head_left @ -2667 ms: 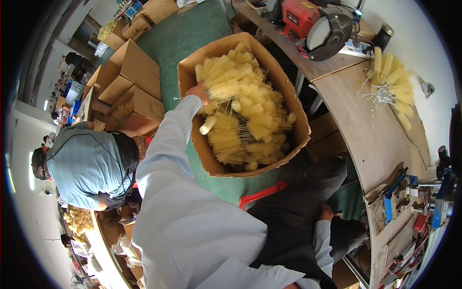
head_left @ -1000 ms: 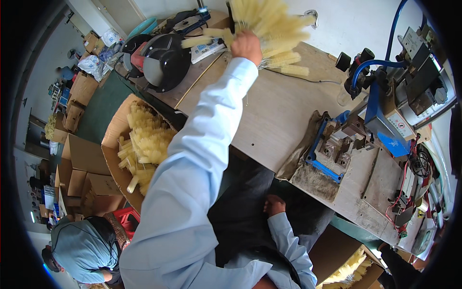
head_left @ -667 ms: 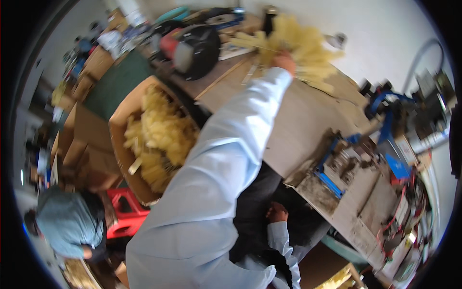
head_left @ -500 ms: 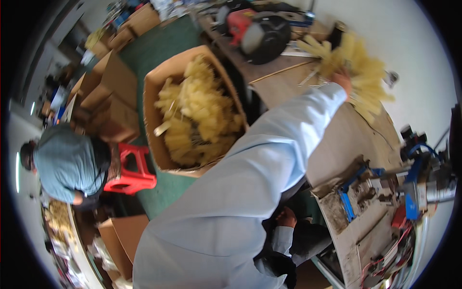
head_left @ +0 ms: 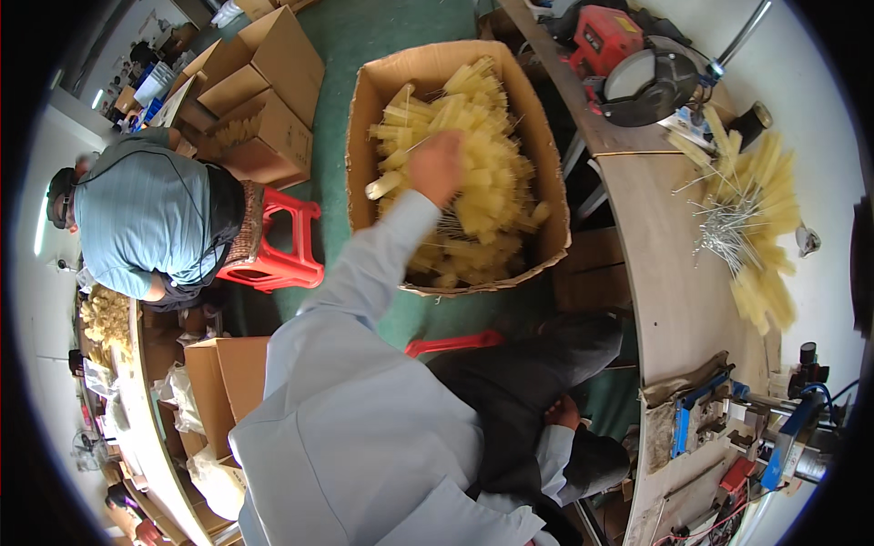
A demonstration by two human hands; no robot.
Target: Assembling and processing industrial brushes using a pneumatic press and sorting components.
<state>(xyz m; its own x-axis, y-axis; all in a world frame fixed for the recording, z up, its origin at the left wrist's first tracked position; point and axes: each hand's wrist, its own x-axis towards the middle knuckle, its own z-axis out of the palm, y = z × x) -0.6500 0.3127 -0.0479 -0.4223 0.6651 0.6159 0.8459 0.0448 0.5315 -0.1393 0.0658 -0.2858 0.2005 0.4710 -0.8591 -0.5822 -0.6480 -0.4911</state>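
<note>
Your left hand (head_left: pixel 437 166) is blurred by motion, so whether its fingers are closed on anything cannot be told; it appears to be down among the yellow sponge brushes (head_left: pixel 473 196), touching the top of the heap. Your right hand (head_left: pixel 564 414) is mostly hidden: only a small part shows past the pale sleeve cuff, resting on your dark trouser leg, and its fingers cannot be made out. Your own light blue sleeve (head_left: pixel 364 273) runs across the near corner of the cardboard box (head_left: pixel 546 164) and covers part of its front wall.

The box stands on the green floor (head_left: pixel 355 55) and is filled with those brushes, yellow foam heads on thin wire stems, lying in all directions. To the right of your left hand, up on the counter (head_left: pixel 674 300), lies a second batch of yellow brushes (head_left: pixel 756 227), fanned with the wire stems gathered together. Beyond that batch sits a red bench grinder (head_left: pixel 628 64). A blue clamp fixture (head_left: pixel 701 419) stands on the counter just right of your right hand.

To the left of your left hand, another person (head_left: pixel 146 218) in a grey-blue shirt sits on a red stool (head_left: pixel 278 246), back turned. More cardboard boxes (head_left: pixel 264 82) stand beyond that person.
</note>
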